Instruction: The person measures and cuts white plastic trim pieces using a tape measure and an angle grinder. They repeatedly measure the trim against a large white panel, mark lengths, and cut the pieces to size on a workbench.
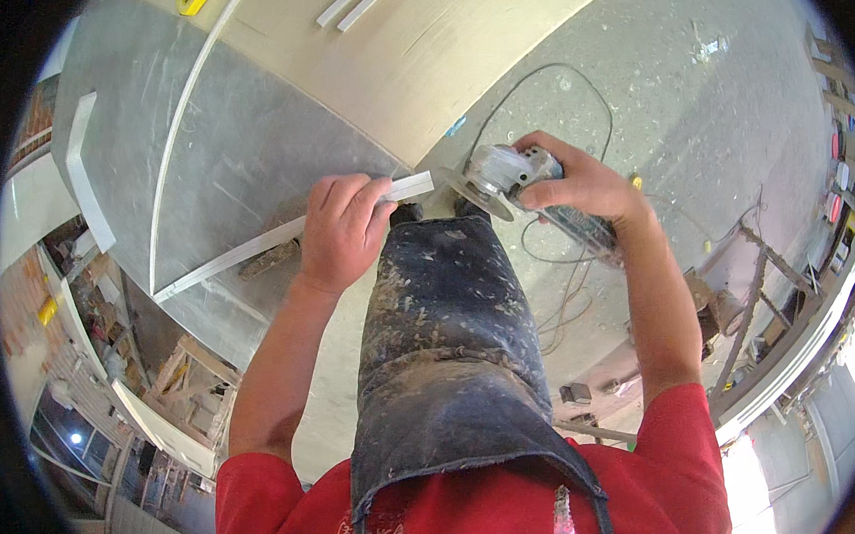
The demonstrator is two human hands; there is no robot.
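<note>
The left hand point(343, 231) grips the white strip point(243, 252) (its tip sits just beside the round disc point(473, 195)), and the right hand point(586, 183) grips the grinder point(502, 169). To do this well, hold both tight and keep fingers far from the disc.

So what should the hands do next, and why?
Maybe the right hand should ease the grinder slightly left, bringing its disc to the end of the pale strip. The left hand grips the strip near that end, and the disc's edge looks very close beside it.
</note>
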